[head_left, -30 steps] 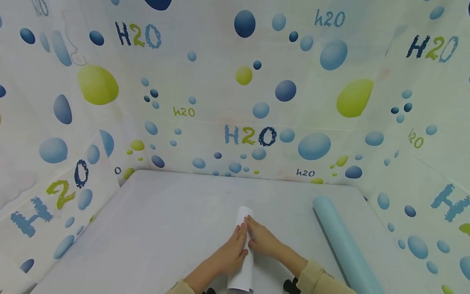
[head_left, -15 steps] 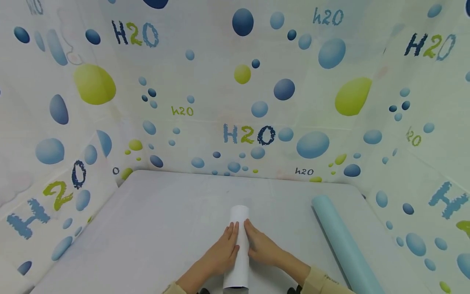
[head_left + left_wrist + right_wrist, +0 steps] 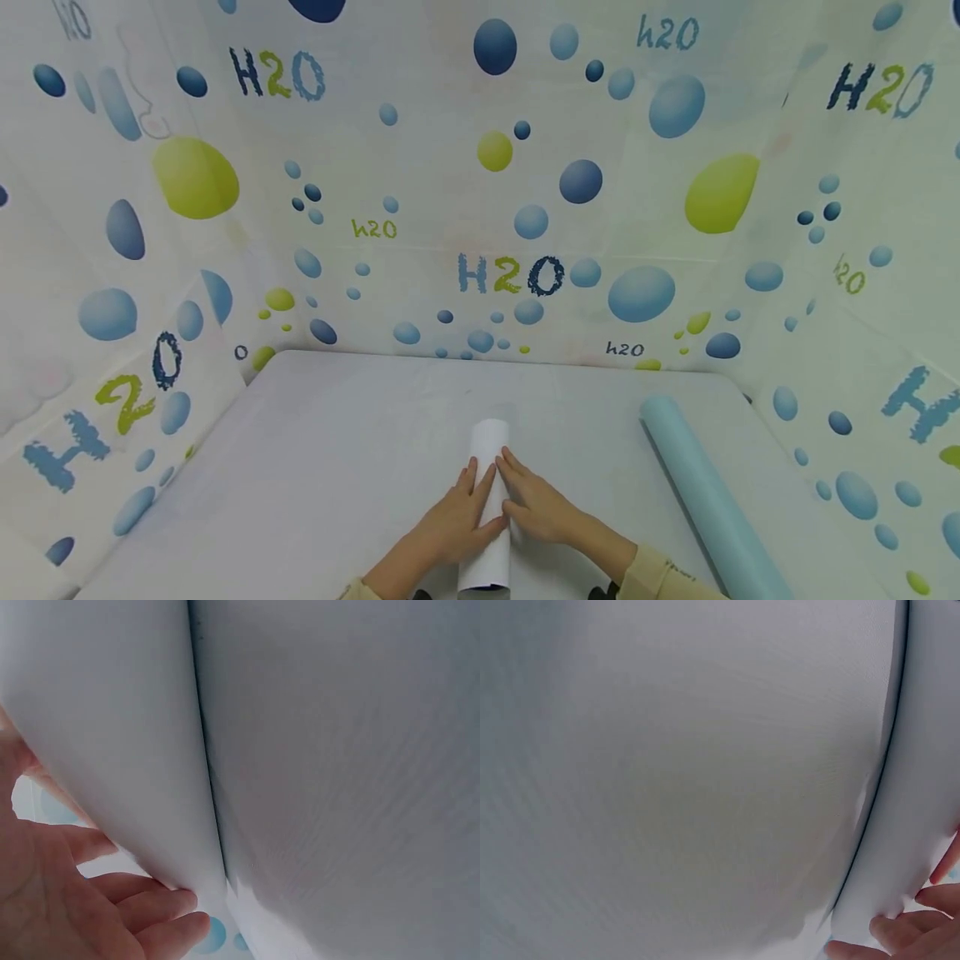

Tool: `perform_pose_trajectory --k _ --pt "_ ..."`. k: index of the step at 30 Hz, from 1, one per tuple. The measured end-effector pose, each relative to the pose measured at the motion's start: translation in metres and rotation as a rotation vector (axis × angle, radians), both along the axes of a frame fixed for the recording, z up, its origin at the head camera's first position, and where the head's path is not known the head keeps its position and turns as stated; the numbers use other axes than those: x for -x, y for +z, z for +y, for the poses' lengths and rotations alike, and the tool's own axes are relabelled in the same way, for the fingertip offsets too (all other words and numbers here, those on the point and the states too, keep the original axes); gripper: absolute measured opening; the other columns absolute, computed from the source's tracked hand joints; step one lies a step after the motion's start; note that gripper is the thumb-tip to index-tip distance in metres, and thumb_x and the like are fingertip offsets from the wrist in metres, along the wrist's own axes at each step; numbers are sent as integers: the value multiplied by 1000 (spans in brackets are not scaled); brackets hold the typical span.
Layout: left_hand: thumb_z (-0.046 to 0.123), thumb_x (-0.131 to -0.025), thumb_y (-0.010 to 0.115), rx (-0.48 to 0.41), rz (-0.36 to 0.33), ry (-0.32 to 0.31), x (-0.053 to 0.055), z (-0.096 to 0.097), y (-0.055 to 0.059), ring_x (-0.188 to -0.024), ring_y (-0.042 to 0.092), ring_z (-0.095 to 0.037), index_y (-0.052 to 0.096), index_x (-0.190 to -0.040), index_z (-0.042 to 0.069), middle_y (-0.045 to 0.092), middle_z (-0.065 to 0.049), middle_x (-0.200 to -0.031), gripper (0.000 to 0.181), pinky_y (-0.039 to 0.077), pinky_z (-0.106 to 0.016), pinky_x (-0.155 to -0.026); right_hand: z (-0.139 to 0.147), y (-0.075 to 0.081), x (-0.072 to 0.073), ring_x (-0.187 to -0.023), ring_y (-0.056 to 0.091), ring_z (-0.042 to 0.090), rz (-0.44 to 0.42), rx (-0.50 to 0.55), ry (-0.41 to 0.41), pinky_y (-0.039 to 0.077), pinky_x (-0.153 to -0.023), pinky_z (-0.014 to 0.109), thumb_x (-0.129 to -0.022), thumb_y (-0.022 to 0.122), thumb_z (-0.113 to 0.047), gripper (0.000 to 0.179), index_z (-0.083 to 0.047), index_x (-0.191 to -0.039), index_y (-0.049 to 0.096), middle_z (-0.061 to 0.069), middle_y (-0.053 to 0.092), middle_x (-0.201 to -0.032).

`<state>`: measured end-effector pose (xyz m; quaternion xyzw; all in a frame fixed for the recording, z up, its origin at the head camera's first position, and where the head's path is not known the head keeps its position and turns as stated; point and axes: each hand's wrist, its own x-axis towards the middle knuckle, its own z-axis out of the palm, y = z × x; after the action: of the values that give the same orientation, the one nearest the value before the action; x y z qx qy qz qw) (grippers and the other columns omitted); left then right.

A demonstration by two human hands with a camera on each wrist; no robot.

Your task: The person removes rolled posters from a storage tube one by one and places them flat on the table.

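Note:
A white paper roll [image 3: 489, 437] lies on the table, pointing away from me, with its near end dark inside. My left hand [image 3: 459, 518] rests on its left side and top, fingers spread and extended, thumb across the roll. On the other side, my right hand [image 3: 542, 505] touches the roll with fairly straight fingers, its thumb close to the left thumb. In the left wrist view the left hand [image 3: 97, 907] has its fingertips against the paper. The right wrist view shows only the fingers of the right hand [image 3: 919, 930] along the roll's edge.
To the right lies a longer light blue roll [image 3: 705, 500], slanting toward the near edge. The white table [image 3: 337, 450] meets a wall covering [image 3: 420, 158] printed with blue and green bubbles and "H2O" lettering at the back and sides.
The white roll has shifted slightly left and turned. My left hand's fingers have spread, and its thumb now reaches over the roll toward the right hand. The blue roll stays put.

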<state>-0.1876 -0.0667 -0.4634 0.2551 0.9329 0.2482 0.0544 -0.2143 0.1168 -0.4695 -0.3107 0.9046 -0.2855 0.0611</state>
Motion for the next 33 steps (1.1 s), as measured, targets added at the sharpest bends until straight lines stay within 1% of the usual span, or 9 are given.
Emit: perform_pose_trajectory --k 6,9,11,14,19,23,27,30,33 --pt "53 -91 43 -19 -32 8 6 -9 -2 -126 32 -44 25 -145 11 20 -31 -143 71 36 -55 -94 -5 -1 -1 -126 37 36 25 -58 -56 39 -93 51 -92 44 -49 70 -4 -143 28 18 21 -148" --pt "44 -91 49 -27 -66 13 9 -16 2 -126 32 -44 28 -144 12 23 -29 -143 65 37 -56 -92 -6 -2 -1 -117 46 38 33 -91 -88 45 -84 50 -89 45 -56 71 -14 -143 31 19 23 -146" --pt "35 -90 53 -5 -51 20 9 -20 6 -127 32 -43 32 -143 9 28 -28 -142 63 37 -55 -93 -6 -3 0 -115 48 38 49 -116 -92 47 -80 49 -86 47 -59 71 -18 -143 33 20 24 -144" --pt "21 -83 61 77 28 43 7 -24 13 -127 32 -42 37 -138 2 33 -25 -141 63 37 -56 -92 -7 -6 1 -121 40 39 102 -153 -80 46 -83 49 -83 50 -60 73 -19 -141 36 20 25 -142" --pt "7 -70 73 309 250 74 4 -27 20 -132 25 -37 45 -132 -1 27 -18 -145 69 37 -59 -90 -10 -2 5 -134 19 38 209 -189 -13 35 -94 56 -83 54 -54 73 -7 -137 40 18 21 -147" --pt "8 -64 79 491 334 34 4 -27 21 -136 20 -30 48 -131 2 29 -13 -146 74 32 -59 -95 -13 3 10 -137 14 33 227 -212 44 31 -95 59 -83 56 -47 72 -3 -137 38 12 17 -150" --pt "13 -63 81 542 235 -20 4 -27 20 -135 22 -28 50 -129 2 36 -13 -142 74 29 -59 -97 -16 4 12 -138 9 28 192 -253 108 24 -99 61 -85 54 -45 69 -7 -140 36 5 18 -151" --pt "25 -60 84 510 116 -16 4 -30 20 -134 23 -31 49 -130 2 38 -15 -140 81 26 -61 -97 -20 2 11 -138 9 27 182 -283 141 21 -99 63 -87 49 -46 64 -9 -138 40 3 23 -150" --pt "38 -52 87 486 28 -3 5 -32 20 -134 23 -34 46 -133 3 36 -17 -141 97 23 -63 -98 -25 2 9 -138 12 27 208 -310 125 21 -98 64 -87 46 -47 59 -10 -132 48 3 31 -146"
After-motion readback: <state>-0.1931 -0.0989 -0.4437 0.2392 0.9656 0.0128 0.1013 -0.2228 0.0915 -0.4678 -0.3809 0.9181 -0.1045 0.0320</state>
